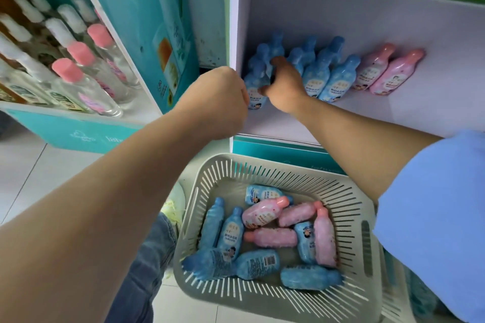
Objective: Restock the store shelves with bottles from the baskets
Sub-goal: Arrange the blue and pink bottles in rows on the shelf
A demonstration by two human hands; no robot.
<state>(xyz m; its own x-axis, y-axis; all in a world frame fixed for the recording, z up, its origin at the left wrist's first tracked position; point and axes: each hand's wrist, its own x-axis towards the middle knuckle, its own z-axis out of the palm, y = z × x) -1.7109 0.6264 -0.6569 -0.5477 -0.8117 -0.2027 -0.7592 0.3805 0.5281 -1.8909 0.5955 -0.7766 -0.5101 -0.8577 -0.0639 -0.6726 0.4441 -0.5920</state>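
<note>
Your right hand (284, 84) reaches into the shelf (393, 118), fingers curled round the front-left blue bottle (256, 89), with the thumb at the label and the fingertips up near the neck. Set this bottle upright with its base flat on the shelf floor and its label facing out, close to the left wall and in line with the blue row (330, 78) beside it. Loosen the grip only once the base sits square; the tightly packed neighbours will likely topple if nudged. Your left hand (225, 102) is just beside the same bottle at the shelf's front edge. Its fingers are folded under and hidden, so you cannot tell whether it holds or touches anything. Two pink bottles (388, 71) stand at the right end of the row. The basket (349, 191) on the floor below holds more blue and pink bottles lying loose.
</note>
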